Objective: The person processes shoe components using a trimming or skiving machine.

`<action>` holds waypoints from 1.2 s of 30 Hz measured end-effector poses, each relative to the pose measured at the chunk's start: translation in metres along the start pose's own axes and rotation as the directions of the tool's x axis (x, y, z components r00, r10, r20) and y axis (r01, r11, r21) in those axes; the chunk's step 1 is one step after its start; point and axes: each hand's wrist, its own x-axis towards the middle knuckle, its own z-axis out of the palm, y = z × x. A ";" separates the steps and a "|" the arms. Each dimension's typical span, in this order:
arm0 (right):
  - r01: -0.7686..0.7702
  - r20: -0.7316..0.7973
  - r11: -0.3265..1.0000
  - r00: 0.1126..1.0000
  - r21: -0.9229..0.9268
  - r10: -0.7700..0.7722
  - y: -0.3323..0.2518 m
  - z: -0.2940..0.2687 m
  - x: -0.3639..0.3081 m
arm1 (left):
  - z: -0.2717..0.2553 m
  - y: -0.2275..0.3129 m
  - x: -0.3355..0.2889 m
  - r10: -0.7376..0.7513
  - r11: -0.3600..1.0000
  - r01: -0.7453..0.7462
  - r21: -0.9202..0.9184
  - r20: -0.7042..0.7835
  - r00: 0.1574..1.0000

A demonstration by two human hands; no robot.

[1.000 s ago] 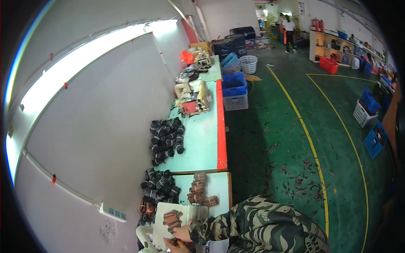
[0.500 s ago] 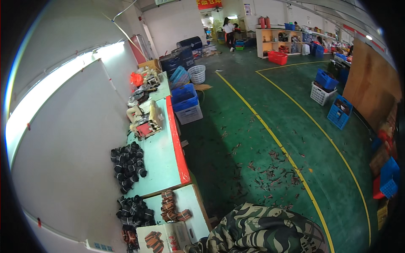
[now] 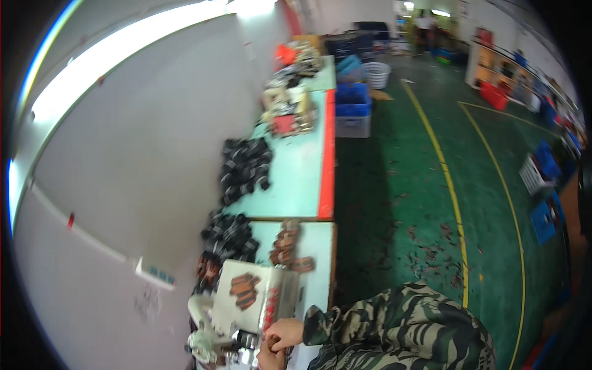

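Both my hands meet at the front of a cream-coloured bench machine (image 3: 246,290). My right hand (image 3: 287,333), in a camouflage sleeve (image 3: 394,320), has its fingers bent together over a small brown piece (image 3: 272,341). My left hand (image 3: 270,357) comes in from the lower edge and closes on the same piece from below. The piece is mostly covered by fingers, and its kind cannot be made out. Close by are the machine's metal parts (image 3: 245,345). Brown-and-black striped pieces (image 3: 245,290) lie on the machine's flat top.
Brown bundles (image 3: 285,246) and heaps of black bundles (image 3: 246,166) lie on the pale green bench (image 3: 299,179). Another machine (image 3: 287,111) stands farther along. Blue and white crates (image 3: 353,114) stand beside the bench. Scraps (image 3: 431,253) litter the green floor. A blurred person (image 3: 424,28) is far off.
The view has swung left and down, so the bench now sits nearer the middle. Both hands and the metal front of the machine have come into sight.
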 end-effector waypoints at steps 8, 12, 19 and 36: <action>0.113 0.015 0.991 0.994 -0.077 -0.112 0.001 0.041 0.013 | -0.014 0.027 -0.039 -0.551 0.831 0.535 -0.151 -0.093 0.830; 0.143 0.104 0.966 0.987 -0.213 -0.123 -0.035 0.054 -0.005 | -0.028 0.044 -0.039 -0.524 0.834 0.543 0.099 -0.168 0.835; 0.104 0.087 0.971 0.988 0.216 -0.126 -0.020 0.049 0.012 | -0.048 0.044 -0.054 -0.637 0.542 0.699 -0.466 0.315 0.703; -0.364 0.373 0.834 0.904 0.415 0.209 -0.013 0.038 0.055 | -0.081 0.030 -0.032 -0.658 -0.015 0.549 -0.836 0.421 0.624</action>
